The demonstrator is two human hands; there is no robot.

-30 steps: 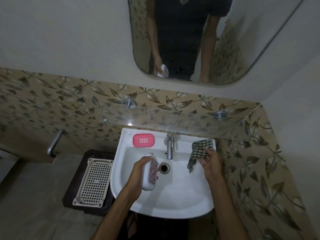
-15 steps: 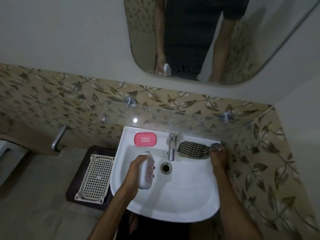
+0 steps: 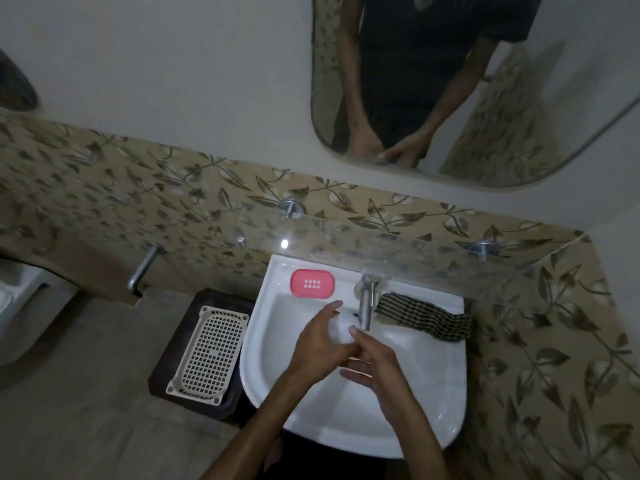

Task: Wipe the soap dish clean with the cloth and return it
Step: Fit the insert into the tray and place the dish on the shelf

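- Head view: white basin (image 3: pixel 440 382) under a mirror, leaf-patterned tile wall behind.
- Pink soap dish (image 3: pixel 312 284): far-left ledge, untouched.
- Checked cloth (image 3: pixel 424 320): far-right rim, beside tap (image 3: pixel 364 303).
- Left hand (image 3: pixel 317 344), right hand (image 3: pixel 375 363): spread, empty, touching over the bowl.
- Advice: lift the dish first; wipe it over the basin.

Before you hangs the white ceramic basin (image 3: pixel 426 403), its steel tap (image 3: pixel 364 301) at the back rim's middle. The pink oval soap dish (image 3: pixel 312 284) sits on the rim left of the tap; the dark checked cloth (image 3: pixel 424 318) lies on the rim to its right. Your left hand (image 3: pixel 317 344) and right hand (image 3: pixel 372 362) meet over the bowl. A cream perforated plastic tray (image 3: pixel 209 355) rests on a dark wooden stool (image 3: pixel 173 358) left of the basin.
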